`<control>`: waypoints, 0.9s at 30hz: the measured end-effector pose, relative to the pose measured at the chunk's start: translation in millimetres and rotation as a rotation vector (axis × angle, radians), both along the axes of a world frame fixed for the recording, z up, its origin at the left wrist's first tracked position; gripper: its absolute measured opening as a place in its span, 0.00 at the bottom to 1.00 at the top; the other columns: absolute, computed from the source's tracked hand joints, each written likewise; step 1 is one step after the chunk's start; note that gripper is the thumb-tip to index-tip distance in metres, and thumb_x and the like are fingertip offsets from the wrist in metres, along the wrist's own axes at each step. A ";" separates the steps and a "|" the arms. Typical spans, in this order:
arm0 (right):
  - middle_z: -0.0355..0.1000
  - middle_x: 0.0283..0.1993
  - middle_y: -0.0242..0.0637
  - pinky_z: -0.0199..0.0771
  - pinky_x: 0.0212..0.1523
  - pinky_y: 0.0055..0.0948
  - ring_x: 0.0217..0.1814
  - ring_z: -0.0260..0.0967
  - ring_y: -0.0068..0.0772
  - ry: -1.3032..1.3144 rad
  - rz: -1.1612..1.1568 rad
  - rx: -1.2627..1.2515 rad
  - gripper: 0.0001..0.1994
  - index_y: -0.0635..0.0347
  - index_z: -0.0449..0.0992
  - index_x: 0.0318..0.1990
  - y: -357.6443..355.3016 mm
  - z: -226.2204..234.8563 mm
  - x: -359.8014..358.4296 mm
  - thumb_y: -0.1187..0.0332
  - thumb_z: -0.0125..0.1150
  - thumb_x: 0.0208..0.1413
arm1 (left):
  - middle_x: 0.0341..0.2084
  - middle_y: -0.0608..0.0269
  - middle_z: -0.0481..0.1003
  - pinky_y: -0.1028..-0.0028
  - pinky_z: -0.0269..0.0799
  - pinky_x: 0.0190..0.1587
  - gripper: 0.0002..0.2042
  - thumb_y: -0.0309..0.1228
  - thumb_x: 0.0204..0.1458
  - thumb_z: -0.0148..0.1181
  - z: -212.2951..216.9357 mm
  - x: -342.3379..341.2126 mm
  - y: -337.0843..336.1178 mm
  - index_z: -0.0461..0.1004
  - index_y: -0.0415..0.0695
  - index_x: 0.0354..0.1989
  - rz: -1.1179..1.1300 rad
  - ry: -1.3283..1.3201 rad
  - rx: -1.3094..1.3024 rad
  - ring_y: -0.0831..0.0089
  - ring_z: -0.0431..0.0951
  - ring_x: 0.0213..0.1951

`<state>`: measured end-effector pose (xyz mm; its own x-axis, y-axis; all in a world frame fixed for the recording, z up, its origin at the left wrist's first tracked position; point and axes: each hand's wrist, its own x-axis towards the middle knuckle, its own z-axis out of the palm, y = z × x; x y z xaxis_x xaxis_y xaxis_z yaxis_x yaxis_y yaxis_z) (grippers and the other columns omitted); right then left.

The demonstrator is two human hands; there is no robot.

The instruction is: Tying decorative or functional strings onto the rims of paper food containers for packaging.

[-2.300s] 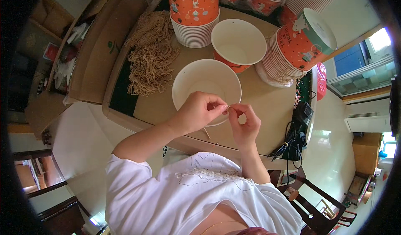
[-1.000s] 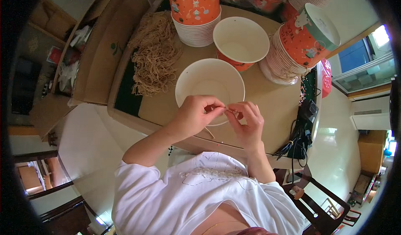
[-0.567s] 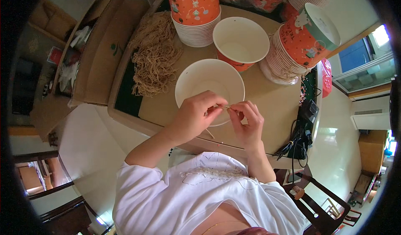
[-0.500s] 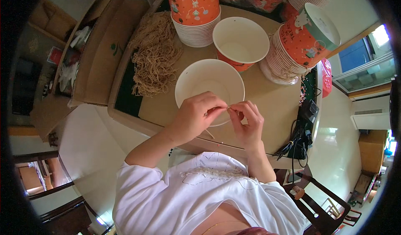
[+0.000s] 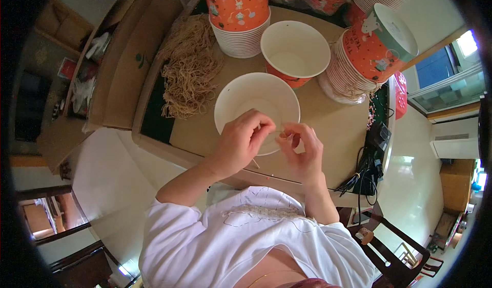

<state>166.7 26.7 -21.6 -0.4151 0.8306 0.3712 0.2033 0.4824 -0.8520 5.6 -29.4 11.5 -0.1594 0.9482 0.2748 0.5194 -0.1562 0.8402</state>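
Note:
A white-inside paper bucket (image 5: 256,91) stands upright near the table's front edge, its near rim partly hidden behind my hands. Over that rim my left hand (image 5: 243,137) pinches a thin beige string (image 5: 257,163), whose loose end hangs below it. My right hand (image 5: 303,144) is a short gap away, thumb and fingertips closed on the string, which looks thin and faint between the hands. The exact path of the string at the rim is hidden by my fingers. A tangled heap of beige string (image 5: 189,68) lies to the left of the bucket.
A second orange bucket (image 5: 295,50) stands just behind. Stacks of orange buckets rise at the back left (image 5: 238,16) and right (image 5: 376,45). Black cables (image 5: 364,173) lie at the right edge. An open cardboard box (image 5: 130,57) flanks the table's left side.
My hands have drawn slightly apart from fingertips touching; the left shifted a little left, and the right hand's fingers opened slightly. The buckets have stayed put.

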 end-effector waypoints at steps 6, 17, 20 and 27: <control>0.71 0.28 0.32 0.65 0.29 0.25 0.27 0.65 0.26 0.029 0.041 -0.034 0.07 0.58 0.76 0.31 3.3 4.0 4.9 0.78 0.67 0.45 | 0.28 0.60 0.74 0.73 0.70 0.29 0.05 0.23 0.50 0.60 10.5 1.2 -4.5 0.72 0.40 0.34 -0.015 0.000 -0.185 0.70 0.75 0.27; 0.71 0.39 0.35 0.68 0.39 0.32 0.40 0.67 0.38 -0.034 0.257 0.180 0.07 0.58 0.76 0.31 20.7 2.8 21.1 0.74 0.68 0.43 | 0.27 0.67 0.69 0.83 0.63 0.30 0.03 0.18 0.54 0.55 15.1 -3.9 -13.8 0.71 0.40 0.32 -0.108 -0.452 0.109 0.82 0.67 0.27; 0.72 0.39 0.33 0.66 0.43 0.35 0.42 0.68 0.38 -0.088 0.262 0.341 0.08 0.56 0.76 0.31 24.7 6.7 21.0 0.72 0.69 0.42 | 0.28 0.65 0.69 0.83 0.62 0.32 0.03 0.19 0.56 0.53 9.9 -4.4 -13.4 0.69 0.41 0.35 -0.093 -0.621 0.159 0.82 0.67 0.28; 0.72 0.35 0.27 0.61 0.50 0.37 0.42 0.68 0.32 -0.248 0.391 0.475 0.10 0.53 0.74 0.35 25.8 15.6 12.7 0.69 0.67 0.44 | 0.27 0.60 0.71 0.76 0.68 0.34 0.03 0.28 0.63 0.46 1.3 2.0 1.4 0.62 0.43 0.40 -0.018 -1.036 0.140 0.76 0.71 0.28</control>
